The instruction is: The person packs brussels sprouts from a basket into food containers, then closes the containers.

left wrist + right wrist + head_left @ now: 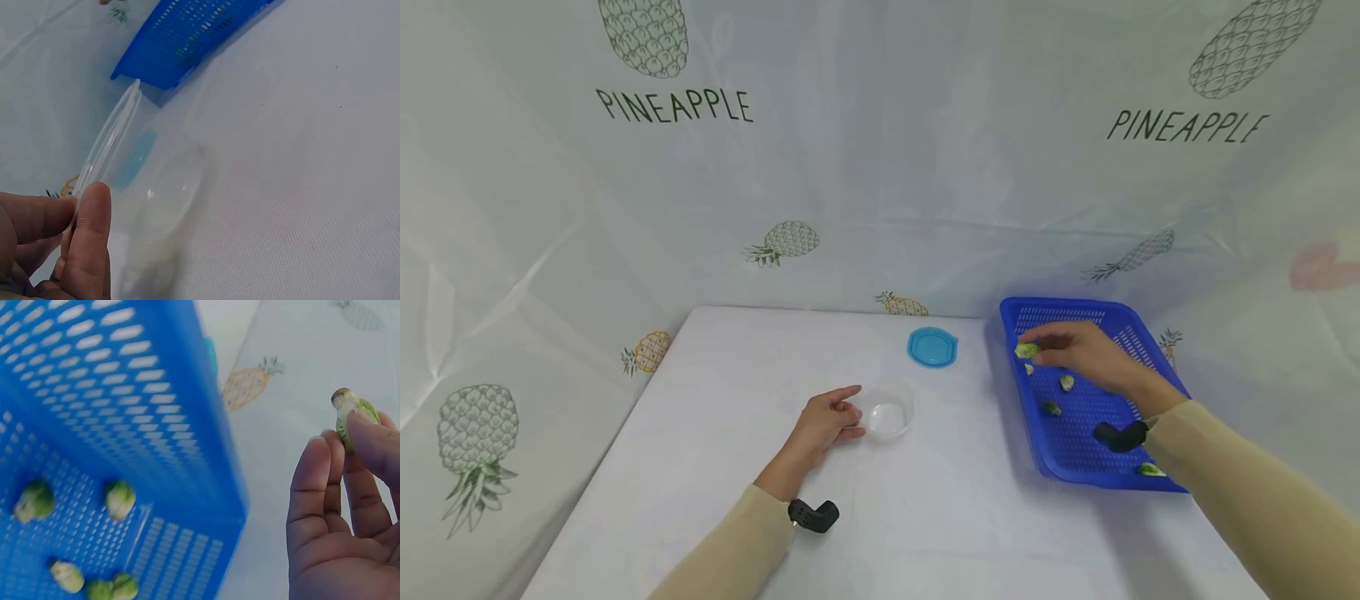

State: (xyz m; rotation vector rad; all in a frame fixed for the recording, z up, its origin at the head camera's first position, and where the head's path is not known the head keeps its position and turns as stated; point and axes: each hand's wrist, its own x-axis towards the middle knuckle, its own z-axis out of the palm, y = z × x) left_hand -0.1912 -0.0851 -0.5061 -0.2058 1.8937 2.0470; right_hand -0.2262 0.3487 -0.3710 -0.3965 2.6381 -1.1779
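Left of the middle of a white table (700, 450), the left hand (826, 423) pinches the rim of a clear bowl (887, 417); the left wrist view shows that rim between its fingers, and a blue lid (932, 347) seen through the bowl's wall. The lid lies on the table beyond the bowl. Farther right, by the left edge of a blue basket (1036, 435), the right hand (1078, 354) pinches a small green sprout (1026, 350) between thumb and fingers. More sprouts (1052, 408) lie inside the basket; only the right wrist view shows the pinched one's brown stem end
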